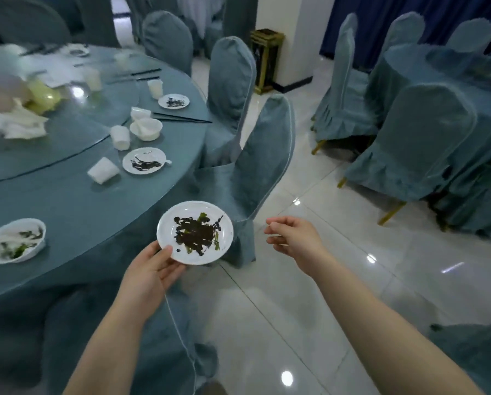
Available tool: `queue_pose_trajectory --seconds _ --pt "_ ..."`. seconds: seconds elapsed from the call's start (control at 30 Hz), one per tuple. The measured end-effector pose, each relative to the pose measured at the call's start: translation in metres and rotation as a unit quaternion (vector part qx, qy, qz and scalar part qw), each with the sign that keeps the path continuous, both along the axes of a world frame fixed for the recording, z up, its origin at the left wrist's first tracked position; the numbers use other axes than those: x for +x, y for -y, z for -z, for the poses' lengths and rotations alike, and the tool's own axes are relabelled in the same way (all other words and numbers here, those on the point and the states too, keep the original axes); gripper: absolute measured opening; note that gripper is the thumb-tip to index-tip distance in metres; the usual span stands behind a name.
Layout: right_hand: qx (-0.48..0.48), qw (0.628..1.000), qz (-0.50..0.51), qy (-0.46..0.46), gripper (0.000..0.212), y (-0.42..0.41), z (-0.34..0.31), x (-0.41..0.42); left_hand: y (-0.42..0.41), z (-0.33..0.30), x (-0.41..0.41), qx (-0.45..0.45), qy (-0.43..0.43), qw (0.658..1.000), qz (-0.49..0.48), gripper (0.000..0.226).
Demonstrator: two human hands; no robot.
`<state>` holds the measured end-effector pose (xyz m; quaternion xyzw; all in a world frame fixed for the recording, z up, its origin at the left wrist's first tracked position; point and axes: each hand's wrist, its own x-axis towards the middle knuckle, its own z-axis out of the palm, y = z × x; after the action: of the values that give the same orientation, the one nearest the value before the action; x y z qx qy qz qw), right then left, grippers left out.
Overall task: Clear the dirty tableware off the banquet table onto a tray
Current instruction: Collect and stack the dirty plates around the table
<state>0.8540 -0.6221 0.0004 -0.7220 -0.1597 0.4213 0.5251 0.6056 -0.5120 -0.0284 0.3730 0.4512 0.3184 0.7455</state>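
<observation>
The left of the view is filled by a round banquet table point(67, 201) draped in blue-grey cloth, with a glass turntable point(76, 121) set on its middle. Covered chairs point(267, 155) are drawn up along its right edge, and a second covered table point(443, 72) is seen beyond the tiled floor. A heap of crumpled white napkins point(13, 124) is left on the turntable. Near the table's front edge a white bowl point(13, 240) with green scraps is seen. Toward the right edge lie a smeared small plate point(143, 161), a tipped-over white cup point(103, 170), an upright cup point(120, 137), a bowl with a spoon point(146, 128), black chopsticks point(181, 118) and a farther dirty plate point(173, 101). A small white plate point(195, 232), smeared with dark sauce, is held off the table's front-right edge above the floor by the left hand point(150, 272), the thumb laid on its rim and the fingers underneath. The right hand point(294, 238) is held just beside it, loosely curled, with nothing in it.
</observation>
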Motion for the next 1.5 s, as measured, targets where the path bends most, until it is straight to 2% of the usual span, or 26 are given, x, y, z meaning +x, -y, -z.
queue_pose_trajectory --seconds 0.17,0.37,0.63,0.8,0.9,1.13,1.27,1.37,1.5 --pt "-0.005 0.995 -0.097 0.002 0.01 -0.087 0.015 0.027 -0.052 0.012 0.02 -0.003 0.012 0.995 -0.099 0.021" --pt "-0.033 0.984 -0.173 0.018 0.011 -0.181 0.029 0.046 -0.11 0.014 0.043 -0.008 0.011 0.987 -0.162 0.02" --pt "-0.058 0.953 -0.29 0.073 0.015 -0.308 0.064 0.043 -0.145 0.029 0.047 -0.043 -0.005 0.954 -0.297 0.019" --pt "-0.047 0.893 -0.401 0.2 0.023 -0.414 0.097 0.039 -0.169 0.039 0.066 -0.065 -0.023 0.914 -0.399 0.019" --pt "-0.062 0.855 -0.454 0.242 0.026 -0.462 0.112 0.041 -0.18 0.038 0.083 -0.075 -0.038 0.891 -0.447 0.018" --pt "-0.057 0.797 -0.524 0.296 0.01 -0.506 0.136 0.04 -0.208 0.041 0.113 -0.099 -0.036 0.851 -0.514 0.017" --pt "-0.067 0.782 -0.547 0.293 0.009 -0.516 0.143 0.053 -0.222 0.043 0.125 -0.113 -0.027 0.836 -0.536 0.018" --pt "-0.06 0.778 -0.556 0.287 0.017 -0.525 0.144 0.063 -0.229 0.046 0.131 -0.118 -0.021 0.826 -0.55 0.02" --pt "-0.055 0.808 -0.512 0.285 0.014 -0.541 0.142 0.087 -0.233 0.048 0.134 -0.128 -0.012 0.816 -0.564 0.022"
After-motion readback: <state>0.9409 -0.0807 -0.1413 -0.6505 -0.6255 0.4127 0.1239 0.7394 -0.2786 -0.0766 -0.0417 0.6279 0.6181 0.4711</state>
